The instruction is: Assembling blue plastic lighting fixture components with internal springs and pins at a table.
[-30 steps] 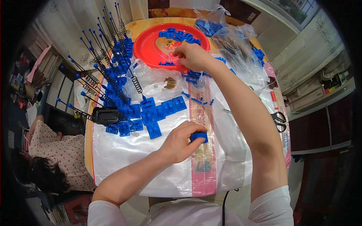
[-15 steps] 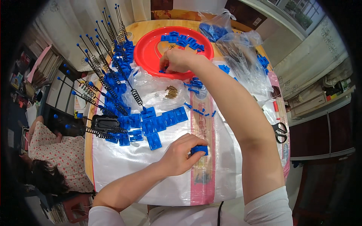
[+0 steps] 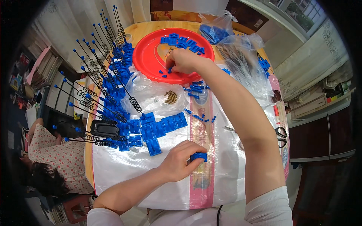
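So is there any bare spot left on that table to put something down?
Yes: the white woven sheet is bare near the table's front edge, left of the left hand, and between the right forearm and the scissors. It is crowded farther back, around the red tray, the blue plastic blocks and the spring rods.

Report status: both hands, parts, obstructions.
Left hand grips a blue block on the white sheet. Right hand over red tray, fingers on small blue bits. Nothing blocking.
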The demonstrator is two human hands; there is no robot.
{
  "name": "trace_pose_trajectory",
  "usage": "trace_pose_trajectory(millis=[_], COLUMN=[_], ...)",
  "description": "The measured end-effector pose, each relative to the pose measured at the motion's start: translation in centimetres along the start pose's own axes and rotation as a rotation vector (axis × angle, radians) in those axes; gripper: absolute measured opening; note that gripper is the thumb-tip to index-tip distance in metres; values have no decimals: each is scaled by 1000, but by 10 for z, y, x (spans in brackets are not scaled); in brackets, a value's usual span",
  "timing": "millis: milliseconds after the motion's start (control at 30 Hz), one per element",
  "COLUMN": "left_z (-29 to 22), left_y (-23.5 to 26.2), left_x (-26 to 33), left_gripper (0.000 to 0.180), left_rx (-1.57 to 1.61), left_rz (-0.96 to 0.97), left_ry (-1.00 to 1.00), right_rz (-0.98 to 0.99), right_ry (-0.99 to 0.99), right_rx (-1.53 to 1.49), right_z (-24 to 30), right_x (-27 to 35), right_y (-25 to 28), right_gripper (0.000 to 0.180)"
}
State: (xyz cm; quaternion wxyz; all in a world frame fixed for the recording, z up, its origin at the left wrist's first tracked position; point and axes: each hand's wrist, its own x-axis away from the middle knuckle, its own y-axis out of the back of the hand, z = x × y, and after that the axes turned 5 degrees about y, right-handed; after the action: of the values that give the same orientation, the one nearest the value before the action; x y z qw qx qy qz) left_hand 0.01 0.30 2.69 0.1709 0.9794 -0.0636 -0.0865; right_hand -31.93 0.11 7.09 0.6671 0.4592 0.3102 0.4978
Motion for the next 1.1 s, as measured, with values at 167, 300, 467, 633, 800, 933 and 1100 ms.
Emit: trace_pose_trajectory(millis=[167, 300, 467, 633, 800, 933, 1100], left_z=[3, 4, 3, 5, 5, 3, 2], left_y=[0, 0, 0, 2, 0, 0, 0], left_x=[0, 1, 1, 2, 2, 0, 0], left_gripper=[23, 23, 22, 22, 23, 24, 24], left_rx=[1, 1, 2, 2, 7, -13, -5], left_rz=[1, -8, -5, -5, -14, 13, 0], left_ry=[-15, -15, 0, -14, -33, -17, -29], right_rz=[-2, -19, -110, -396, -178, -244, -352], right_ry=[-27, -65, -69, -31, 226, 166, 212], right_rx=[37, 88, 141, -132, -186, -106, -45], right_z=[-3, 0, 4, 44, 105, 106, 105], right_x=[3, 8, 21, 42, 57, 60, 64], right_y=[1, 0, -4, 3, -33, -74, -83], right_gripper=[25, 20, 15, 15, 17, 19, 21])
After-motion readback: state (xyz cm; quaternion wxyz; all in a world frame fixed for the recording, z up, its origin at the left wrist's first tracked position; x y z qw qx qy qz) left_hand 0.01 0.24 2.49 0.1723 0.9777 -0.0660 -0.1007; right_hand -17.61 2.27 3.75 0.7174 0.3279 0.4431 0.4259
